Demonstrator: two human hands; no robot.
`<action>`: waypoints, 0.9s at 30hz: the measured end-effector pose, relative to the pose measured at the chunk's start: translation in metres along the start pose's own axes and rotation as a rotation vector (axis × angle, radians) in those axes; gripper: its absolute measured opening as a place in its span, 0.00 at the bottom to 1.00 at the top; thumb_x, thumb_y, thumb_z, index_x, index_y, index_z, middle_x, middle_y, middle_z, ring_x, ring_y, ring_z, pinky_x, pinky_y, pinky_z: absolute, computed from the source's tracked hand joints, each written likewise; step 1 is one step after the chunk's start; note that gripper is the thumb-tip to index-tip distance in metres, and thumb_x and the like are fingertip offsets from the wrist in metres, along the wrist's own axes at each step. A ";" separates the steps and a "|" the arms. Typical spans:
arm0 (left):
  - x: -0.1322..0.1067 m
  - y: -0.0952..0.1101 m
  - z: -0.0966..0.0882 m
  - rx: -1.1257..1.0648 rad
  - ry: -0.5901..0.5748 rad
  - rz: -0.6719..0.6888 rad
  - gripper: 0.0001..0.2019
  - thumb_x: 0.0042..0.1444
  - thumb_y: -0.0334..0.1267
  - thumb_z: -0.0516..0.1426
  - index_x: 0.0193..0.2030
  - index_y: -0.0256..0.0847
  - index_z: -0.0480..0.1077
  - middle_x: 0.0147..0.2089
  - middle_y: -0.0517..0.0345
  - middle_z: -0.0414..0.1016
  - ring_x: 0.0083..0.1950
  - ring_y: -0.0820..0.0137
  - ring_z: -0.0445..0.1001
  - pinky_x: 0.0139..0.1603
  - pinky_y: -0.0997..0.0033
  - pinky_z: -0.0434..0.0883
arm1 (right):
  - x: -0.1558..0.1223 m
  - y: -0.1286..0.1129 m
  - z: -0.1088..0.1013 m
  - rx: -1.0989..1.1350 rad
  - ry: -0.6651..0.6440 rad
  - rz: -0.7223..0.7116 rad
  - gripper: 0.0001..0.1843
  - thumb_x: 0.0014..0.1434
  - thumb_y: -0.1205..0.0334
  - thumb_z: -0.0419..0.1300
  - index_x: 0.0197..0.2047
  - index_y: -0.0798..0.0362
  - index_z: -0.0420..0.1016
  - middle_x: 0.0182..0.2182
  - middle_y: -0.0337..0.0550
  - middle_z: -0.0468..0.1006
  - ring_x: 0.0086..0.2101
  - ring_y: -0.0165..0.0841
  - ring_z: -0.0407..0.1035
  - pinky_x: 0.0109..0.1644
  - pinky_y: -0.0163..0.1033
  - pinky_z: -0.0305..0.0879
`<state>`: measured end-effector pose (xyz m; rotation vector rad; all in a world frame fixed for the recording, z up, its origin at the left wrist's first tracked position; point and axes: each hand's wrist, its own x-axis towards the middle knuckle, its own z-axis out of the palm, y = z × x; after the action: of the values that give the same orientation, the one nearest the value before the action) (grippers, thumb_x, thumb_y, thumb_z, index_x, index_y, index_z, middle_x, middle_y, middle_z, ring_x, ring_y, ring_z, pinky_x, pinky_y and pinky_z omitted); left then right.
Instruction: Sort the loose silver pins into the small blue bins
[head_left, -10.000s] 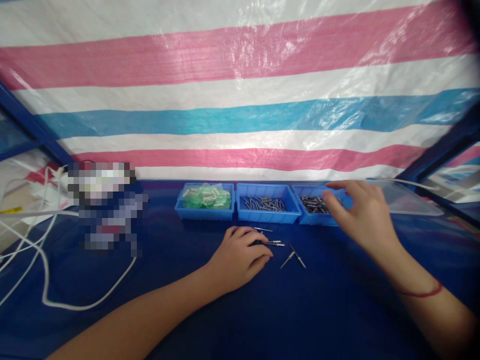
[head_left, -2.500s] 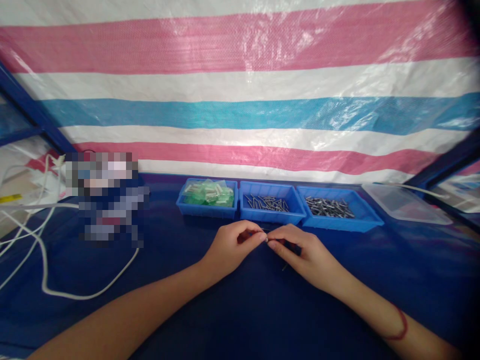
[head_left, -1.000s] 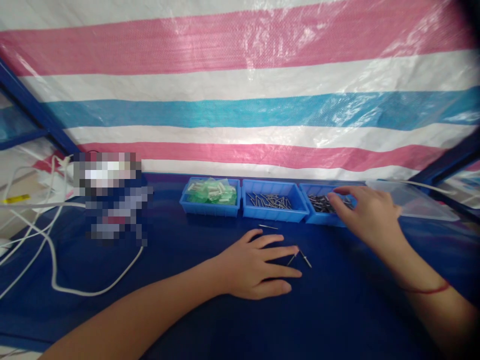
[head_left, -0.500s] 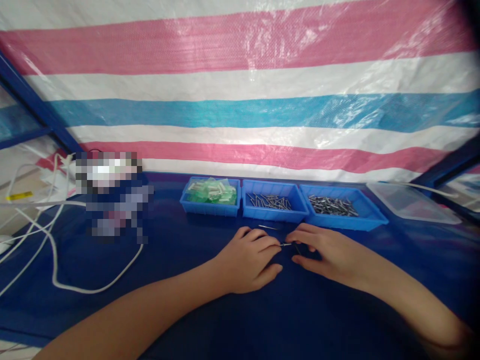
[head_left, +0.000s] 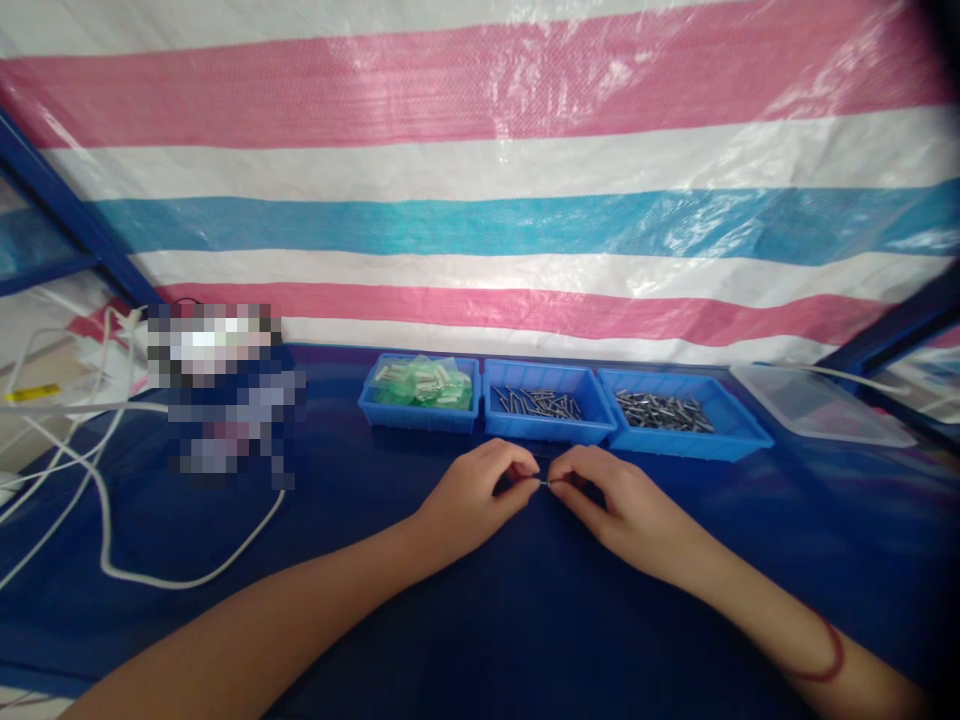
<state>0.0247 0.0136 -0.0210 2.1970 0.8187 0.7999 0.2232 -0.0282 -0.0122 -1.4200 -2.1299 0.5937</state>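
My left hand (head_left: 480, 500) is closed in a pinch, thumb against fingertips, on a thin metal pin (head_left: 544, 483). A short silvery length of it shows in the narrow gap between my hands. My right hand (head_left: 619, 500) is also pinched shut, its fingertips meeting at the other end of that gap. Whatever small piece sits in the right fingertips is mostly covered, so I cannot tell if it is the same pin or a second part. Both hands are just above the dark blue table (head_left: 480, 620), in front of the middle bin (head_left: 551, 430).
The middle bin holds loose metal pins (head_left: 540, 403). To its right, another blue bin (head_left: 739, 425) contains short metal pieces (head_left: 664, 412). The left bin (head_left: 420, 416) has green-tinted plastic bags (head_left: 431, 382). A clear lid (head_left: 821, 405) lies far right; white cables (head_left: 109, 520) loop at left.
My left hand has turned and gone from spread fingers to a pinch. The right hand has moved left and closed its fingertips. The pin has come up between them.
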 end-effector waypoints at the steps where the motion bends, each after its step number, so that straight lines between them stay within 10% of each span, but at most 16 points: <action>1: 0.001 -0.001 0.000 -0.074 0.029 -0.047 0.04 0.58 0.35 0.57 0.38 0.37 0.69 0.37 0.58 0.73 0.37 0.72 0.71 0.39 0.74 0.67 | 0.000 -0.002 0.002 0.049 0.013 0.031 0.07 0.63 0.64 0.51 0.37 0.52 0.71 0.34 0.41 0.73 0.35 0.33 0.67 0.41 0.40 0.63; 11: 0.002 0.004 -0.006 -0.226 -0.002 -0.159 0.09 0.58 0.41 0.58 0.36 0.37 0.74 0.33 0.59 0.76 0.34 0.73 0.72 0.37 0.76 0.66 | 0.001 -0.005 0.012 0.338 0.004 0.133 0.12 0.63 0.54 0.53 0.38 0.52 0.72 0.34 0.41 0.75 0.34 0.33 0.68 0.37 0.38 0.63; 27: 0.003 0.009 -0.007 -0.133 0.077 -0.074 0.08 0.60 0.38 0.56 0.39 0.38 0.74 0.38 0.57 0.77 0.38 0.71 0.73 0.40 0.75 0.67 | 0.001 -0.005 0.006 0.212 0.207 -0.032 0.05 0.62 0.59 0.55 0.39 0.50 0.70 0.39 0.43 0.73 0.41 0.34 0.68 0.47 0.41 0.64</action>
<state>0.0242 0.0128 -0.0093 2.0184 0.8541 0.8820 0.2155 -0.0296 -0.0139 -1.2704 -1.8658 0.6122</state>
